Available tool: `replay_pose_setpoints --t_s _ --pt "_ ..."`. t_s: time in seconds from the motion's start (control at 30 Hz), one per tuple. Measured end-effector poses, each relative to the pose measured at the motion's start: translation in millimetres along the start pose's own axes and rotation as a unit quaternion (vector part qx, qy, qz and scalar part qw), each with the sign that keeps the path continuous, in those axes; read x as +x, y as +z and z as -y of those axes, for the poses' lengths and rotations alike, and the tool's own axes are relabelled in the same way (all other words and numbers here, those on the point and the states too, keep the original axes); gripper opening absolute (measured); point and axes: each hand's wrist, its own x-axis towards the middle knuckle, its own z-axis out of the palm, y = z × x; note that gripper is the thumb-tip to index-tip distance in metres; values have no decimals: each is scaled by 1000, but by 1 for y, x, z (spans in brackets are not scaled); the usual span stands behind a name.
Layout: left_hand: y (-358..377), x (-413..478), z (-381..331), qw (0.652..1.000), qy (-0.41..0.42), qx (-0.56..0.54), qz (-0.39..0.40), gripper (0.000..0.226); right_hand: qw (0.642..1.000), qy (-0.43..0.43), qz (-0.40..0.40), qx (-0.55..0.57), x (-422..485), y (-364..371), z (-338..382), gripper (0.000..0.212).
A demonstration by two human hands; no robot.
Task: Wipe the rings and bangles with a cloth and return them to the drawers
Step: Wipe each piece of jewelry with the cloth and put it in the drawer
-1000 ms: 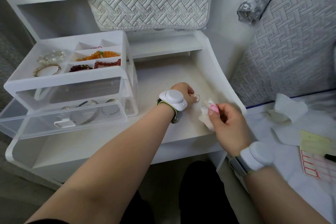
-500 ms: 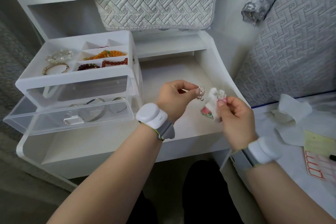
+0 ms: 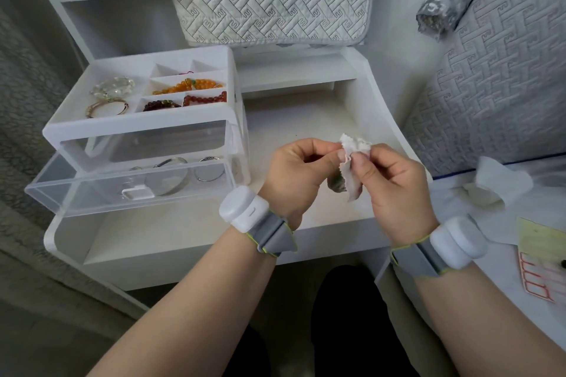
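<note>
1. Step: wipe stage, by my read. Both hands are raised over the white shelf top [image 3: 183, 232] and meet at a white crumpled cloth [image 3: 352, 162].
2. L hand [image 3: 301, 171]: thumb + forefinger tips pinch at the cloth's left edge, other fingers curled under the palm. What sits in that pinch besides cloth is hidden. Prob. a small ring in the fold, but that's a guess.
3. R hand [image 3: 395, 190]: thumb + forefinger pinch the cloth from the right side, remaining fingers loosely curled behind it.
4. Where: cloth is held in the air betw. the two hands, right of the white plastic drawer unit [image 3: 137, 128]. It seems clear of the shelf surface.
5. Axis: cloth's long axis runs top-to-bottom in view. Bunched end is up and away from the person; loose tail hangs down toward the wrists. Which way the piece inside faces: can't tell.
6. Destination: clear plastic lower drawer [image 3: 92, 193] stands pulled out w/ silver bangles [image 3: 170, 176] lying flat inside. The unit's open top tray holds a gold bangle [image 3: 107, 107] and an orange bead bracelet [image 3: 191, 85], among others.
7. Next move, as I judge it: finish the rub, then L hand takes the piece left to the open drawer. That needs a firm fingertip pinch before the cloth lets go, since a small piece could drop out of the fold. R hand keeps the cloth for the next item.
</note>
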Motion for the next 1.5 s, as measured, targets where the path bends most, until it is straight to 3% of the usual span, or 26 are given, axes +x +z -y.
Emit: replay_pose_setpoints --t_s 0.2,0.37,0.57,0.8,0.97,1.2,1.3,1.5 --pt "2 -5 -1 1000 -1 -8 4 13 996 -22 -45 -69 3 0 5 35" --pt "1 -7 -2 1000 -10 3 -8 13 998 16 -51 -22 3 4 4 42" --pt "-2 -7 -1 991 26 128 -15 23 999 11 -23 -34 3 -1 10 34" --pt "2 -9 1 996 20 90 -7 22 997 35 -37 -63 9 -1 15 37" --pt "-2 -8 6 1000 9 15 -23 11 997 39 48 -44 10 -7 19 10" --pt "-3 -9 2 998 43 40 4 3 999 30 9 -16 10 -1 20 12" --pt "-3 -11 4 998 42 55 8 4 999 41 -6 -17 10 2 24 27" --pt "-6 -11 7 999 29 36 -3 6 994 74 64 50 15 -5 26 17"
